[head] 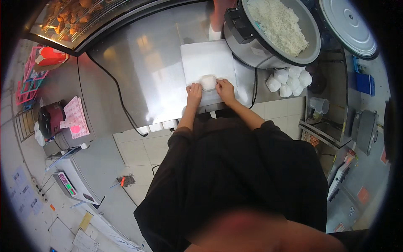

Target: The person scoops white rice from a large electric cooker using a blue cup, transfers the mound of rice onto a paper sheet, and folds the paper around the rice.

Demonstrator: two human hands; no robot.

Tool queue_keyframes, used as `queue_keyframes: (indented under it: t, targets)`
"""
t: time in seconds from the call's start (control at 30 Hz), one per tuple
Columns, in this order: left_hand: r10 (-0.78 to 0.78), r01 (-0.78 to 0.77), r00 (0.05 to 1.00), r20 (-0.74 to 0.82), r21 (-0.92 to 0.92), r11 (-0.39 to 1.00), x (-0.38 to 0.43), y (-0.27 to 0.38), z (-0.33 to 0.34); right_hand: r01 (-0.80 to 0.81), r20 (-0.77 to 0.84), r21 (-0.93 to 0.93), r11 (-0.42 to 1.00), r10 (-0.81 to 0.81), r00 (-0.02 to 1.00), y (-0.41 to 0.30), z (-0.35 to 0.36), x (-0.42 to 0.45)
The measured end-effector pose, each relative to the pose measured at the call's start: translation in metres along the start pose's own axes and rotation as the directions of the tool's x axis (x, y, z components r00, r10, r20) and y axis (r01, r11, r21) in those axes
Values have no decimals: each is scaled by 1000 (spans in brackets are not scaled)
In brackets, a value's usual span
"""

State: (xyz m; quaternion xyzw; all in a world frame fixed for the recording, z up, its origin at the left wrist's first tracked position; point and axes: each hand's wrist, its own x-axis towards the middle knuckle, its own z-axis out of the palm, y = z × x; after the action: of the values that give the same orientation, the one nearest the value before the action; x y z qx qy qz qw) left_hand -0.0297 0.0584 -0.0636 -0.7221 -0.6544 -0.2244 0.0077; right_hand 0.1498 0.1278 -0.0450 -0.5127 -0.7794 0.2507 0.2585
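Note:
A rounded portion of white rice (208,82) rests near the front of a stack of white paper sheets (206,58) on the steel counter. It seems partly covered by a folded sheet. My left hand (194,93) is beside it on the left, fingers bent and closed on the sheet's edge. On the other side, my right hand (225,90) pinches the paper close to the rice. To the right, several wrapped white packets (289,81) sit grouped at the counter's edge.
Behind the packets stands a large rice cooker (248,53) with cooked rice (278,26) inside; its round lid (349,19) is raised. A black cable (115,83) crosses the steel counter (148,63). At upper left is a lit display case (75,22) with fried food.

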Motion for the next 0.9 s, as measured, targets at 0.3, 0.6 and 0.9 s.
queue_keyframes:
  t: [0.3, 0.6, 0.9]
  targets:
    - [-236, 261, 947, 218, -94, 961, -33, 27, -17, -417, 691, 85, 905, 248, 679, -31, 20, 68]
    - [-312, 375, 892, 327, -150, 915, -28, 38, -32, -417, 552, -111, 902, 405, 729, -39, 38, 73]
    - [-197, 433, 901, 386, -816, 383, 33, 115, -79, -672, 821, 555, -490, 194, 537, -15, -46, 7]
